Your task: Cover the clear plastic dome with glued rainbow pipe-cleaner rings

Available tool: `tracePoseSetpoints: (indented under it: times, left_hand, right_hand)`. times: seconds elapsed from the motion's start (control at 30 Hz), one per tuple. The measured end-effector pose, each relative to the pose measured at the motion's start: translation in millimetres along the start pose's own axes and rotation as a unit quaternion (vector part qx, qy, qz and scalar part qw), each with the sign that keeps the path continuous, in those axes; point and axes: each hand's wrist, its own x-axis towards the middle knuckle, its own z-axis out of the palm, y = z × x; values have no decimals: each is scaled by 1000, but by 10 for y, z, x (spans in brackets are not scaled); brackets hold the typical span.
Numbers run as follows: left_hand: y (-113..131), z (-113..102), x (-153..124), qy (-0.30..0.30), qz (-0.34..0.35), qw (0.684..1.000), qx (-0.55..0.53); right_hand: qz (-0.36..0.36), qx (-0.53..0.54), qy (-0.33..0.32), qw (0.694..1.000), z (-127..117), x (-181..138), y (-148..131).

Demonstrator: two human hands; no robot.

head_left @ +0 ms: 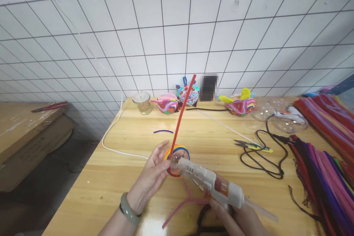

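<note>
We find the ball (167,153), clear with coloured bands wound round it, over the near half of the table (96,191), roughly midway between its left and right edges. Whether it touches the surface we cannot tell. The left hand (153,169) grips its left side, thumb near the foot of a red strip (182,112), which stands up and leans toward the far edge. The right hand (231,215) is closed round the glue gun (203,175), nozzle at the ball; its trigger finger is not clearly visible.

We judge the ball light and thin-walled: slippery where bare, easily dented, better gripped by its banded side, clear of the probably hot nozzle. The red strip should be soft and bendable, best held by its upper end. The gun appears the heaviest item; we advise holding it by the handle.
</note>
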Motion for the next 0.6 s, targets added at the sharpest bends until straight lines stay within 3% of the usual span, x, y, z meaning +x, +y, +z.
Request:
tracePoseSetpoints:
  times: [0.3, 0.6]
  left_hand:
    - [-20, -30, 5, 0, 8, 1000, 0]
    - [-20, -32, 1, 2, 9, 1000, -7]
  right_hand:
    - [-39, -36, -52, 997, -88, 75, 6]
    - [-18, -25, 4, 1000, -51, 44, -44]
